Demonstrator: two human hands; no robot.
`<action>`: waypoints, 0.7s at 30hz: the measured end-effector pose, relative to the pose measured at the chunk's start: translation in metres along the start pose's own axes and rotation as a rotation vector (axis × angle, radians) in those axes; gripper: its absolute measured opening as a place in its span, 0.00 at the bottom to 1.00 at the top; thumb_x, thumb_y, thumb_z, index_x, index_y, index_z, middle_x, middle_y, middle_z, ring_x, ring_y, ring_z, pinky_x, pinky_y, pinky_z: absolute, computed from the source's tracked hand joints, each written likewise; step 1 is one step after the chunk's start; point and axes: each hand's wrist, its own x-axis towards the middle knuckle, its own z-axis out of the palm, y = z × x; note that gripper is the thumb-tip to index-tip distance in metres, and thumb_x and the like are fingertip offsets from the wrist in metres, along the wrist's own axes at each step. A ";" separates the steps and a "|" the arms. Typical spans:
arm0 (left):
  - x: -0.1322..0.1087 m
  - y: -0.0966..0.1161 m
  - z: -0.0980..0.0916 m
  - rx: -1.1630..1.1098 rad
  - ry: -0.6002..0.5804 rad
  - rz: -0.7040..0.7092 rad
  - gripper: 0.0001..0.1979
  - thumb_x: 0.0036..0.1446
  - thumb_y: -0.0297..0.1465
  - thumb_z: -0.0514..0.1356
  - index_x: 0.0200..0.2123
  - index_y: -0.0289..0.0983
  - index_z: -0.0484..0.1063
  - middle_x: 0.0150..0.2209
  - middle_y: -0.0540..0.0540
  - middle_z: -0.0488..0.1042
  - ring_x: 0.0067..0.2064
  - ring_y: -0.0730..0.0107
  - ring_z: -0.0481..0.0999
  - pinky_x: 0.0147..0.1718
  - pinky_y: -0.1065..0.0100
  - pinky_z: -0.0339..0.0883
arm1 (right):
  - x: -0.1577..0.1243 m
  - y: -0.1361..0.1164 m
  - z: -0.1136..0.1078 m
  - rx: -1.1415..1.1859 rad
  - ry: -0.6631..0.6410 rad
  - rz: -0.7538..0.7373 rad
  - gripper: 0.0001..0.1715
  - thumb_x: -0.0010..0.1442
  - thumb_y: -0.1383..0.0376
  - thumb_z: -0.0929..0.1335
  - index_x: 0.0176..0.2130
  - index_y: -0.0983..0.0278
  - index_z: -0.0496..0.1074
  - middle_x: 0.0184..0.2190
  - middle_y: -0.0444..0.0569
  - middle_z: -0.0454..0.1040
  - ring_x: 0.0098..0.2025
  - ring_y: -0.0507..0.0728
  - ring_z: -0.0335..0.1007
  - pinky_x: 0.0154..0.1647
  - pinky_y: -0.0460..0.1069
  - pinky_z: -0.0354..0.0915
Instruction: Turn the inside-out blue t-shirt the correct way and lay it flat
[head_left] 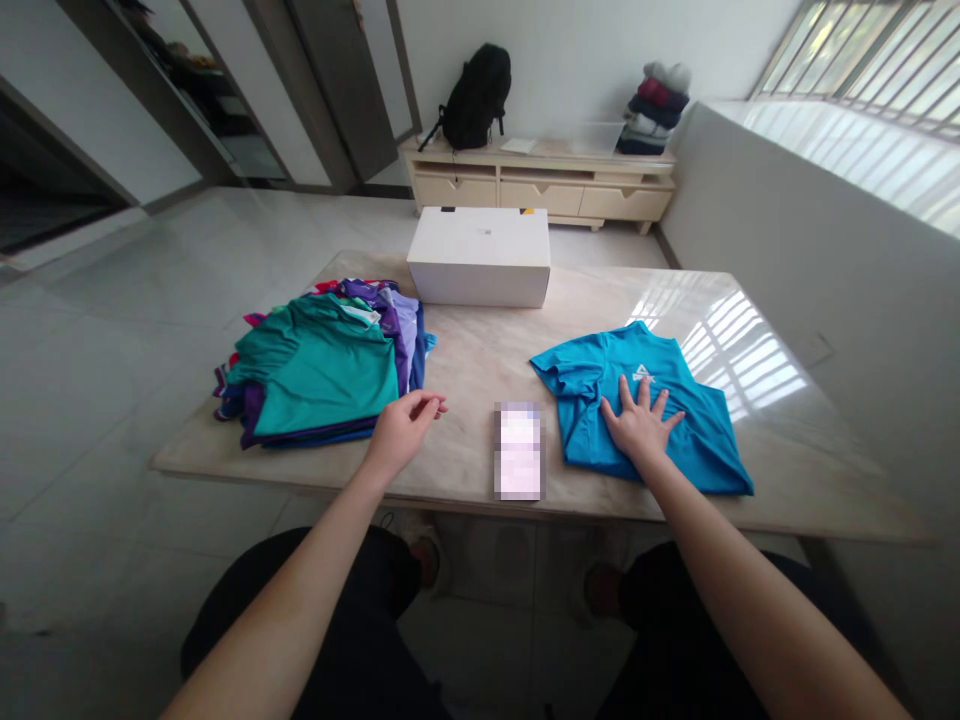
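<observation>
1 view only, head-worn, so no second view is sharing the scene. Camera is sitting above the seated person's lap, looking forward and steeply down along both forearms. Marble table is filling the middle of the frame, its near edge lying close below the lens. Wide lens is bending the floor and wall lines at the edges. Farther off, the view is taking in a low wooden sideboard against the back wall and a barred window at upper right.
</observation>
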 end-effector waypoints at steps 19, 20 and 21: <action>-0.003 0.016 -0.068 -0.121 0.182 -0.075 0.14 0.61 0.42 0.62 0.41 0.38 0.80 0.39 0.45 0.84 0.40 0.62 0.83 0.46 0.62 0.79 | 0.089 0.023 -0.009 0.053 -0.012 0.040 0.49 0.65 0.33 0.49 0.75 0.49 0.47 0.78 0.49 0.37 0.76 0.80 0.28 0.66 0.83 0.30; 0.001 0.008 -0.078 0.009 0.238 -0.040 0.14 0.62 0.42 0.61 0.40 0.39 0.80 0.40 0.46 0.84 0.41 0.62 0.83 0.46 0.62 0.78 | 0.096 0.026 -0.009 0.055 -0.016 0.036 0.48 0.65 0.33 0.49 0.75 0.49 0.47 0.78 0.49 0.37 0.76 0.80 0.27 0.66 0.83 0.29; 0.004 -0.001 -0.089 0.152 0.300 -0.012 0.14 0.63 0.42 0.59 0.40 0.39 0.80 0.41 0.46 0.83 0.42 0.62 0.83 0.47 0.63 0.78 | 0.103 0.029 -0.010 0.055 -0.020 0.031 0.48 0.66 0.33 0.50 0.75 0.49 0.47 0.78 0.48 0.37 0.76 0.80 0.27 0.66 0.83 0.29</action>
